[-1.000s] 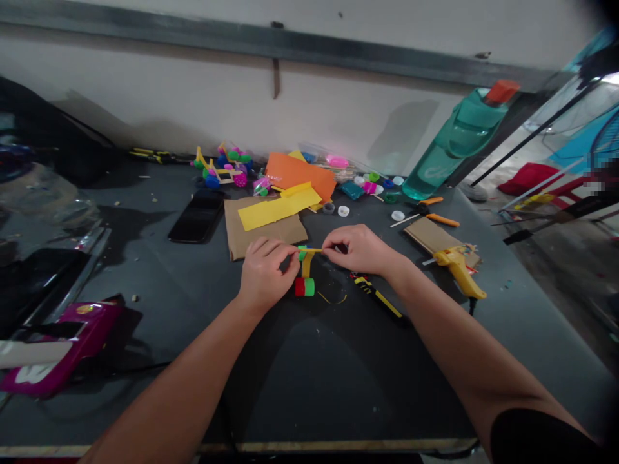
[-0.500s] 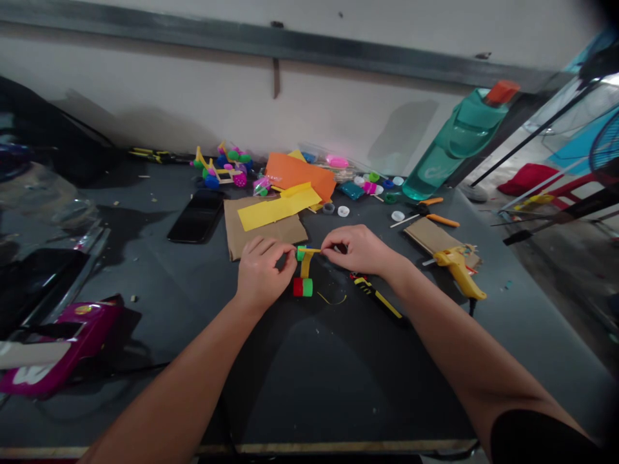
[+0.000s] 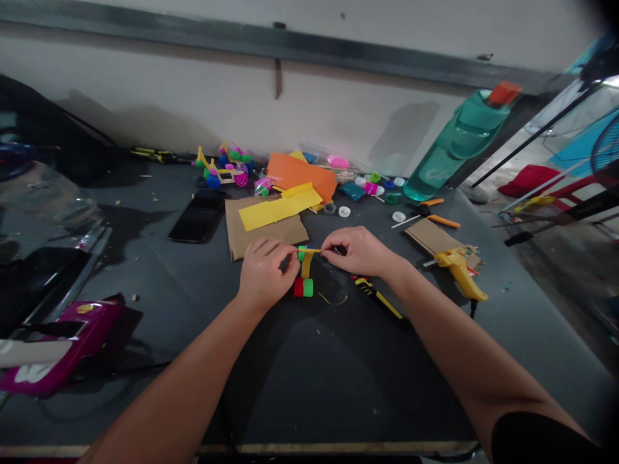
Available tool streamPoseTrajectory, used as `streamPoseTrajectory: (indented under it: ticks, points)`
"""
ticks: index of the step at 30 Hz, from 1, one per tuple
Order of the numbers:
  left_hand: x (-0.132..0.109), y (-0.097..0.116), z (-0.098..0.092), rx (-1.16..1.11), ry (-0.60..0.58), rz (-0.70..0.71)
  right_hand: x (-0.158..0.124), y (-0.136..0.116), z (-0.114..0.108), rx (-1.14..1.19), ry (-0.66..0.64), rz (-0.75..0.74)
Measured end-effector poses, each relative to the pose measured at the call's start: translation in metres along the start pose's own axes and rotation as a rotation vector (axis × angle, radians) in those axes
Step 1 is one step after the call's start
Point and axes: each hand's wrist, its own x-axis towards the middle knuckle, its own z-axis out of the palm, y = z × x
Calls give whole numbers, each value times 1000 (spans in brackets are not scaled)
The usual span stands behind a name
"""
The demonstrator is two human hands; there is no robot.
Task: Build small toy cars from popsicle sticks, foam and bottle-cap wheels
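Observation:
My left hand [image 3: 264, 274] is closed in a pinch on a small craft piece [image 3: 304, 270]: a yellow strip with a green cap at the top and a red and green cap pair at the bottom. My right hand [image 3: 355, 250] is closed too, pinching the end of a thin yellow stick [image 3: 312, 250] that passes through the top green cap. Both hands hover just above the dark table [image 3: 309, 374], near its middle.
Brown card with yellow paper [image 3: 271, 216] and orange paper [image 3: 300, 174] lie behind the hands. A black phone [image 3: 198, 216], loose bottle caps [image 3: 372, 190], a teal bottle [image 3: 454, 145], a yellow glue gun [image 3: 459, 270], a yellow-black cutter [image 3: 377, 296] and a magenta packet [image 3: 58, 348] surround them.
Almost nothing differs; my left hand's fingers shifted slightly on the craft piece, and both hands stay on it.

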Motion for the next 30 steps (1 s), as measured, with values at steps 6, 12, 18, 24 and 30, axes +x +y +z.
streamPoseTrajectory:
  ticks: [6, 12, 18, 24, 30]
  points:
    - [0, -1, 0, 20, -7, 16, 0, -1, 1, 5, 7, -10]
    - [0, -2, 0, 19, -15, 18, 0, 0, 3, 9, 11, -15]
    - [0, -1, 0, 23, -13, 21, 0, -1, 3, 11, 14, -15]
    - [0, -1, 0, 13, -10, 22, 0, -1, 3, 16, 6, -1]
    - [0, -1, 1, 12, -10, 17, 0, 0, 3, 7, 17, -26]
